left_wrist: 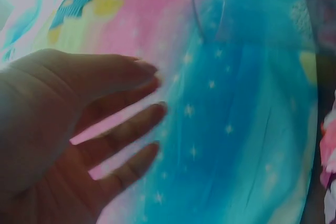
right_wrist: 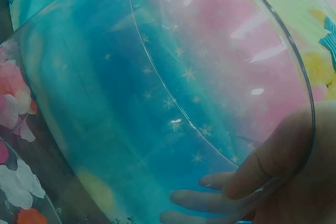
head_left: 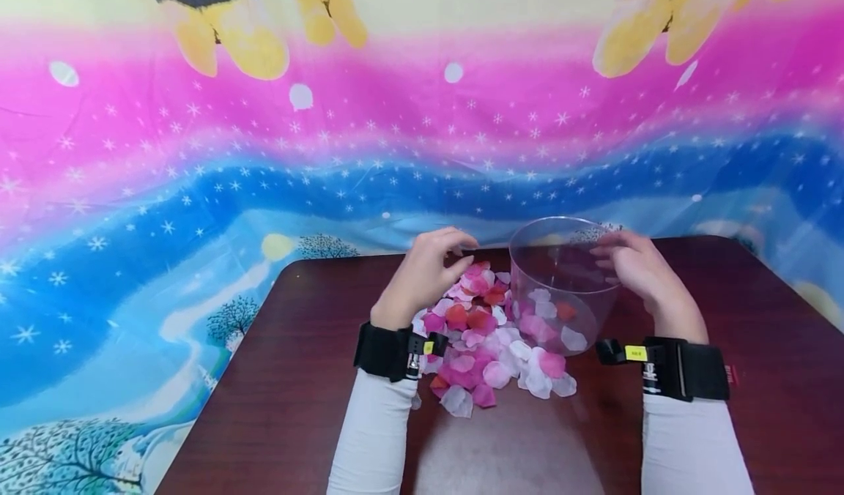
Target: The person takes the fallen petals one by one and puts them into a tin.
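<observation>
My left hand (head_left: 428, 272) is raised at the far left side of a heap of fabric flower petals (head_left: 475, 337), its palm turned toward the bucket. In the left wrist view its loosely bent fingers (left_wrist: 128, 129) stand apart and hold nothing. A clear plastic bucket (head_left: 560, 283) stands just right of the heap, with several white, pink and red petals showing in its lower part. My right hand (head_left: 633, 268) is at the bucket's right rim. In the right wrist view, the relaxed fingers (right_wrist: 205, 200) and thumb show through the clear plastic, apart from each other.
The dark reddish-brown table (head_left: 297, 378) reaches back to a printed cloth backdrop (head_left: 369, 129). A few petals spread in front of the bucket. A small red tag lies on the table (head_left: 785, 407) beside the right wrist strap (head_left: 699, 370).
</observation>
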`<action>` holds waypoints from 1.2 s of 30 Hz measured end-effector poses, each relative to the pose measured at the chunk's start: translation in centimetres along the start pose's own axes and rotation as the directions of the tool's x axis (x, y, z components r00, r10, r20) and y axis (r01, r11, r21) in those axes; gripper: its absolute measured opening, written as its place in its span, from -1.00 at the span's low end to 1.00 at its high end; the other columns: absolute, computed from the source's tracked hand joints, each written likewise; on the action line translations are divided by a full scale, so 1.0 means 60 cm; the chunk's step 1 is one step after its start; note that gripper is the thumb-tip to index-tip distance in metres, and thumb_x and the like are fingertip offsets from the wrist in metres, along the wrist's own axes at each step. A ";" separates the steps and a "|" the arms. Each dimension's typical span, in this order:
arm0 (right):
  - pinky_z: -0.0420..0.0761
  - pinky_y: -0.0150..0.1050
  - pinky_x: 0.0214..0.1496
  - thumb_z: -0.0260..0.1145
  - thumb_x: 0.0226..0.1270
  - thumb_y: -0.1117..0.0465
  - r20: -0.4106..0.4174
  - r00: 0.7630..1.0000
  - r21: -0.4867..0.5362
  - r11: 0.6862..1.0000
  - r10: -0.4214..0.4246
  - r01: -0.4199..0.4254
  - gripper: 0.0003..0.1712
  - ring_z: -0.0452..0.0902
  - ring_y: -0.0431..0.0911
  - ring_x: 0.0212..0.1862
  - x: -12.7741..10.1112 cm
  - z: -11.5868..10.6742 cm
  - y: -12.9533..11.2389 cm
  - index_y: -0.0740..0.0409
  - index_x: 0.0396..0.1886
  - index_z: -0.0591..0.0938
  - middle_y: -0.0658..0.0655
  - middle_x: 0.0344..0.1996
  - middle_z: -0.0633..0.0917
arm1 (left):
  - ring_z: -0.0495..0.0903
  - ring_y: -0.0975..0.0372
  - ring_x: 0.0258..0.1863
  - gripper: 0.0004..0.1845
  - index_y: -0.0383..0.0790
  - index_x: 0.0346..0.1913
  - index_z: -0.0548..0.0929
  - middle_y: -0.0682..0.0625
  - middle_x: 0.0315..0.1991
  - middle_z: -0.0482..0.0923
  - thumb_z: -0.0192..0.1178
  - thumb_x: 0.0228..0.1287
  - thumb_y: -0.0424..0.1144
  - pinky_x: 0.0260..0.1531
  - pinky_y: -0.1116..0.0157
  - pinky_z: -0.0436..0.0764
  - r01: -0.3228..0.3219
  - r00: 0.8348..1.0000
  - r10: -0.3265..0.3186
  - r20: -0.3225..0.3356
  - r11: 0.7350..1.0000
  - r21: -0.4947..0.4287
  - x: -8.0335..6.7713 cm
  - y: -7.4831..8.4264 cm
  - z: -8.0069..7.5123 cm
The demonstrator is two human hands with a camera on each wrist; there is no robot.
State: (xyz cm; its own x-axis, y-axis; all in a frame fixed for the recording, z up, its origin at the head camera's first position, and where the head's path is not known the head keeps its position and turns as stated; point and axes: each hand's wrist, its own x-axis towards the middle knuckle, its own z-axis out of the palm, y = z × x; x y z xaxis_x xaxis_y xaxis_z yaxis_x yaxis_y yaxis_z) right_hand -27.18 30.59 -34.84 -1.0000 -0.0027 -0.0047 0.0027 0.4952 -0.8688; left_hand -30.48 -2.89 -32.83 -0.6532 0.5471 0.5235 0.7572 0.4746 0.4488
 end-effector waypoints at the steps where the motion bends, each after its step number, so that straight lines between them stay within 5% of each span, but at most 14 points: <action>1: 0.38 0.33 0.34 -0.31 0.37 0.42 -0.002 1.000 -0.003 1.000 -0.001 0.001 -0.27 0.27 0.46 0.39 0.000 0.000 -0.001 0.45 0.56 0.07 0.56 0.42 0.29 | 0.67 0.19 -0.13 -0.77 -0.24 0.04 0.73 -0.05 -0.04 0.71 0.29 0.38 -0.44 -0.03 0.27 0.65 0.030 0.999 -0.030 0.014 1.000 0.001 -0.003 -0.008 -0.005; 12: 0.37 0.34 0.34 -0.29 0.38 0.42 0.011 1.000 -0.010 1.000 0.008 -0.008 -0.27 0.25 0.48 0.40 -0.003 -0.001 -0.001 0.47 0.56 0.05 0.58 0.43 0.27 | 0.68 0.17 -0.18 -0.80 -0.23 0.01 0.73 -0.04 -0.12 0.72 0.32 0.37 -0.40 -0.10 0.23 0.67 0.315 0.942 -0.312 0.121 0.949 -0.009 -0.044 -0.097 -0.022; 19: 0.36 0.34 0.35 -0.30 0.40 0.41 0.011 1.000 -0.011 1.000 0.001 -0.001 -0.28 0.25 0.47 0.40 -0.001 -0.001 -0.004 0.46 0.57 0.05 0.58 0.43 0.27 | 0.69 0.11 -0.11 -0.77 -0.27 0.03 0.73 -0.10 -0.11 0.73 0.36 0.33 -0.39 -0.06 0.19 0.67 0.386 0.899 -0.377 0.224 0.922 0.003 -0.047 -0.118 -0.006; 26: 0.37 0.34 0.34 -0.30 0.40 0.41 0.008 1.000 -0.013 1.000 0.003 -0.003 -0.28 0.26 0.47 0.39 -0.005 0.001 0.001 0.46 0.57 0.04 0.58 0.43 0.27 | 0.62 -0.04 0.11 -0.63 -0.33 0.16 0.67 -0.22 0.06 0.68 0.38 0.31 -0.38 0.05 0.09 0.64 0.422 0.829 -0.417 0.372 0.904 0.072 -0.046 -0.117 0.023; 33: 0.37 0.34 0.34 -0.29 0.38 0.41 0.004 1.000 -0.014 1.000 0.001 -0.001 -0.27 0.27 0.46 0.39 -0.005 0.001 -0.004 0.44 0.57 0.05 0.56 0.42 0.28 | 0.62 0.02 0.14 -0.47 -0.28 0.28 0.60 -0.19 0.13 0.65 0.44 0.26 -0.24 0.08 0.06 0.64 0.503 0.750 -0.507 0.424 0.854 0.131 -0.043 -0.111 0.042; 36: 0.37 0.34 0.34 -0.28 0.39 0.41 0.005 1.000 -0.017 1.000 0.003 -0.003 -0.27 0.27 0.47 0.39 -0.004 0.001 -0.003 0.45 0.57 0.04 0.57 0.42 0.28 | 0.60 0.03 0.15 -0.41 -0.24 0.32 0.56 -0.20 0.17 0.61 0.46 0.25 -0.20 0.09 0.06 0.64 0.516 0.731 -0.520 0.442 0.845 0.139 -0.043 -0.112 0.053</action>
State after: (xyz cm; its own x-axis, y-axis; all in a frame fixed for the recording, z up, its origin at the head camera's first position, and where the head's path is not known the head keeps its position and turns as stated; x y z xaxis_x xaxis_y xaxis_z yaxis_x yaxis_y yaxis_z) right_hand -26.95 30.44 -34.71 -0.9999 -0.0055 -0.0099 0.0057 0.5099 -0.8602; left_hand -33.88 -5.29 -39.50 -0.8724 0.4581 -0.1706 0.3022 0.7797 0.5485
